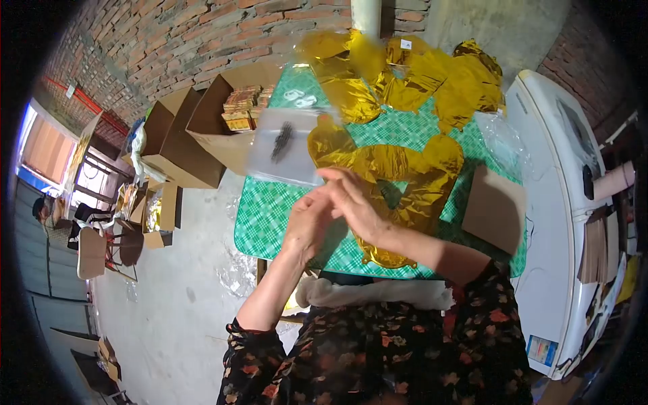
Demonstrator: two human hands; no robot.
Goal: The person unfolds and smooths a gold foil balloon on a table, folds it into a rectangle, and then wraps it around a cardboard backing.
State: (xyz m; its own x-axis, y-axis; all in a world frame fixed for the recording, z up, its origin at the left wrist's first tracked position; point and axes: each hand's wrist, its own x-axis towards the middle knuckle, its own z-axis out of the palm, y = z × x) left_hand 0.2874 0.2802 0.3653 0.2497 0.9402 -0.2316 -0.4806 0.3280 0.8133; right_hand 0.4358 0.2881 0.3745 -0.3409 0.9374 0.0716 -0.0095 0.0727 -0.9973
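My left hand (310, 219) and my right hand (354, 206) meet above the front left part of the green checked table (270, 216). Their fingers come together, and whatever may be between them is too small to make out. Beneath and to the right of the hands lies a flat gold foil shape (405, 185) with a small opening in its middle. Just behind the hands, a clear plastic bag (304, 145) bears a dark patch. More gold foil pieces (418, 77) are spread at the table's back.
Open cardboard boxes (189, 145) stand left of the table, one holding bundled packets (241, 111). A brown cardboard sheet (496, 209) lies at the table's right, beside a white appliance (547, 236). White rings (300, 99) and crumpled clear plastic (503, 142) are farther back.
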